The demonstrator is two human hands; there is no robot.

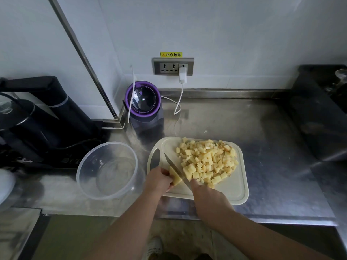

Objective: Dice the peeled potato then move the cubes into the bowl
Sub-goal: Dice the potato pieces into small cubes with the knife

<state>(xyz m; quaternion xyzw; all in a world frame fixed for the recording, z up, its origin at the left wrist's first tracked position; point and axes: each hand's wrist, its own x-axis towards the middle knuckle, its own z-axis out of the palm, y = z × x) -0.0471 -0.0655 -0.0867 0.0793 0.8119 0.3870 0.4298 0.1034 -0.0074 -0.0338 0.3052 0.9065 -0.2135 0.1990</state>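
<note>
Diced pale-yellow potato cubes (206, 160) heaped mid-way on cream plastic cutting board (235, 192). Uncut potato chunk (176, 179) at board's near-left corner; left grip (158, 180) curled onto it. Steel knife (174, 167) blade against chunk, held in right grip (207, 195), fingers wrapped round handle. Clear plastic bowl (78, 171) just left of board on steel surface (272, 137).

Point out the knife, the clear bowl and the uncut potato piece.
knife (175, 168): head view, middle of the blade.
clear bowl (84, 177): head view, left wall.
uncut potato piece (176, 180): head view, its visible yellow side.
</note>
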